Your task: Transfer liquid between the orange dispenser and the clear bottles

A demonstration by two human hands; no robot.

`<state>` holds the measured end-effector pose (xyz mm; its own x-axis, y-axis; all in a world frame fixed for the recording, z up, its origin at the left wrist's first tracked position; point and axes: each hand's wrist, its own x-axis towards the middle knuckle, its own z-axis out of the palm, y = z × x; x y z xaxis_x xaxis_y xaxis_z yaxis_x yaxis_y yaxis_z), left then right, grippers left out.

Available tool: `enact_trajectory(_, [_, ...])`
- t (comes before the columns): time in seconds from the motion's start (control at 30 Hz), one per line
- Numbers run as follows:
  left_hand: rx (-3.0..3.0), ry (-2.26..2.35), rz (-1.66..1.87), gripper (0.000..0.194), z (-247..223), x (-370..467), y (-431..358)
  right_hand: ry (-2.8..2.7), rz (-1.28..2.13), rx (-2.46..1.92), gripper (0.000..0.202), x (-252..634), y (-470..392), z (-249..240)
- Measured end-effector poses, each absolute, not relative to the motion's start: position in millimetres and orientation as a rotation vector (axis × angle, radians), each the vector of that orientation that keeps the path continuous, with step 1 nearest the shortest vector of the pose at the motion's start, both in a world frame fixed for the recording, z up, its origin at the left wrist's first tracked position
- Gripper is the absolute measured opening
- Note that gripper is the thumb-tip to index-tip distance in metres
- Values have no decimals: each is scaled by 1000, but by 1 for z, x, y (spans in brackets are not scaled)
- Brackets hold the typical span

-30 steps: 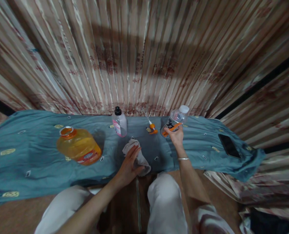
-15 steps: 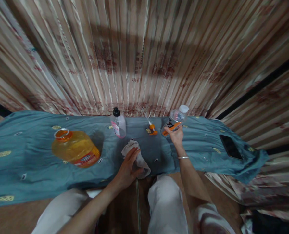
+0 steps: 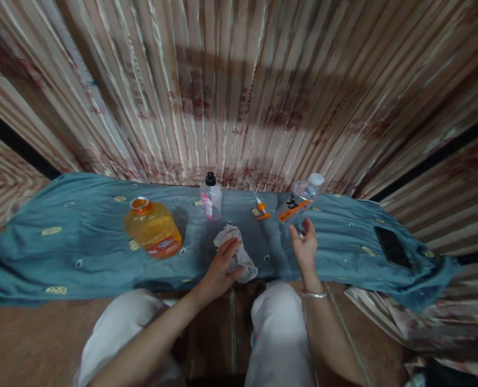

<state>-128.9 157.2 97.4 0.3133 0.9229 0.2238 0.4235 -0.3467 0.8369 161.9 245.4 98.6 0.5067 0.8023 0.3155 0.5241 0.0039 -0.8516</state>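
A crumpled pale cloth [image 3: 243,260] lies near the front edge of the table, and my left hand [image 3: 223,266] rests on it with its fingers apart. My right hand [image 3: 305,244] is open just in front of a clear bottle [image 3: 299,201] with a white cap and an orange-black label; a small gap shows between them. Left of that bottle lies an orange pump top [image 3: 262,208] with a clear tube. A clear bottle with a black cap [image 3: 211,201] stands behind the cloth. Farther left is a large uncapped jug [image 3: 154,228] of yellow-orange liquid.
A black phone [image 3: 392,247] lies at the right on the blue-green table cover [image 3: 98,242]. Striped curtains [image 3: 231,97] hang right behind the table, with dark bars at both sides. My knees are below the front edge.
My right hand has let go of the white-capped bottle and drawn back toward me. My left hand stays on the cloth. The whole view has shifted a little.
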Motion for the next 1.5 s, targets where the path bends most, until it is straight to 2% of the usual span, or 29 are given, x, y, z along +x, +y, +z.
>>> enact_trajectory(0.1, [1891, 1196, 949, 67, 100, -127, 149, -1573, 452, -1546, 59, 136, 219, 105])
enact_trajectory(0.2, [1883, 1205, 974, 62, 102, -128, 142, -1877, 565, -1430, 40, 97, 208, 114])
enact_trajectory(0.37, [1855, 1236, 1022, 55, 112, -142, 128, -2178, 576, -1363, 42, 38, 208, 115])
enact_trajectory(0.47, [1817, 1283, 1047, 51, 122, -158, 113, -2252, 549, -1385, 23, 22, 210, 111])
enact_trajectory(0.73, [1667, 1487, 1184, 42, 143, -206, 75, -2279, 498, -1246, 37, -11, 199, 103])
enact_trajectory(0.93, [1561, 1646, 1334, 42, 152, -230, 69, -2392, 543, -1091, 30, -30, 184, 98])
enact_trajectory(1.13, [1538, 1609, 1377, 42, 150, -230, 80, -2253, 540, -1130, 40, -18, 192, 112])
enact_trajectory(1.23, [1541, 1490, 1354, 51, 148, -216, 100, -2021, 498, -1193, 41, -11, 216, 137])
enact_trajectory(1.37, [1507, 1418, 1369, 69, 144, -193, 140, -1972, 437, -1215, 47, -12, 264, 183])
enact_trajectory(1.5, [1488, 1434, 1417, 84, 137, -178, 179, -2006, 423, -1258, 63, -30, 305, 217])
